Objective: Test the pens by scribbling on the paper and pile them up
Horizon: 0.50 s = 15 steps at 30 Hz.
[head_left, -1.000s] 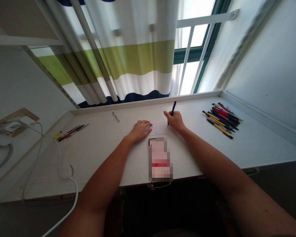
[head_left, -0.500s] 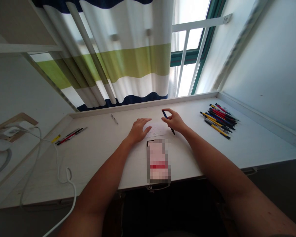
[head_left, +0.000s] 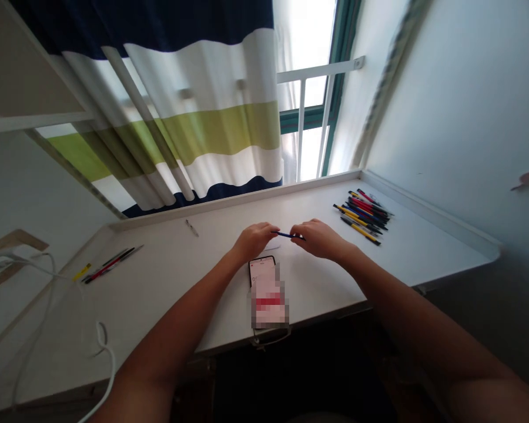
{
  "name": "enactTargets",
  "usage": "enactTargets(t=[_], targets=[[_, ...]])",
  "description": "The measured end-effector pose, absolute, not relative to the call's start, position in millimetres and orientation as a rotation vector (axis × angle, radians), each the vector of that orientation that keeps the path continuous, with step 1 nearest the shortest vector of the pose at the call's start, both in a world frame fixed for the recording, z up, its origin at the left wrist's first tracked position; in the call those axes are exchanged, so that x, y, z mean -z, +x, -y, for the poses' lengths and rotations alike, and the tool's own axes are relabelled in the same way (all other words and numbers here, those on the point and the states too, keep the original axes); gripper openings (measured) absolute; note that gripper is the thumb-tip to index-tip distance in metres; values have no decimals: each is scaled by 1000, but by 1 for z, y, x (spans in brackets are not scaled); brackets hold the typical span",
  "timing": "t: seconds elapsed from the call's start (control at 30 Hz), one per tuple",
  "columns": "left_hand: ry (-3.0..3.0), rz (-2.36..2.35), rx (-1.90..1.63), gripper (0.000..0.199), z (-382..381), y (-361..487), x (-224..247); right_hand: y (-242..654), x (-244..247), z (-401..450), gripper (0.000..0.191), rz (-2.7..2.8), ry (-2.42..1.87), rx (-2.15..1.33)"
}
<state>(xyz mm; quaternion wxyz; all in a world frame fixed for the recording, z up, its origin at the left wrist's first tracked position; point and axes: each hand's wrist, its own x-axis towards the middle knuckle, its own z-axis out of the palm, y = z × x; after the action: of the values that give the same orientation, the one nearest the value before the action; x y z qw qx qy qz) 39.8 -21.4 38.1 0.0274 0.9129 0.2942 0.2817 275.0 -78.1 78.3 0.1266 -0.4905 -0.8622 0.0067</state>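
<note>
A dark blue pen point(head_left: 284, 234) is held nearly level between my two hands, above the white desk. My left hand point(head_left: 256, 239) pinches its left end with the fingertips. The right end is in the closed fingers of my right hand point(head_left: 316, 237). Partly hidden behind and below the hands lies a small white paper point(head_left: 272, 247). A phone point(head_left: 263, 265) with a lit pinkish screen, partly blurred out, rests on the desk just nearer than the paper.
Many-coloured pens point(head_left: 365, 214) lie in a pile at the right. Several more pens point(head_left: 110, 264) are at the left, and a single pen point(head_left: 192, 228) lies near the back. A white cable point(head_left: 108, 352) hangs over the left front edge point(head_left: 229, 341).
The view has shifted right. My right hand has brought the blue pen over to my left hand, turning it from slanted to nearly level, and my left hand has closed on its end.
</note>
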Motion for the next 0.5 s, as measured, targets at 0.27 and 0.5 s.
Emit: enactTargets(t=[0.27,0.5], targets=[[3233,-411,-187,18,-10,217,-45,386,-37,138,19,2000,-2012,96],[3333,-159,-251,22,-43,269,-40,412,-25,115,27,1960,-2165,215]])
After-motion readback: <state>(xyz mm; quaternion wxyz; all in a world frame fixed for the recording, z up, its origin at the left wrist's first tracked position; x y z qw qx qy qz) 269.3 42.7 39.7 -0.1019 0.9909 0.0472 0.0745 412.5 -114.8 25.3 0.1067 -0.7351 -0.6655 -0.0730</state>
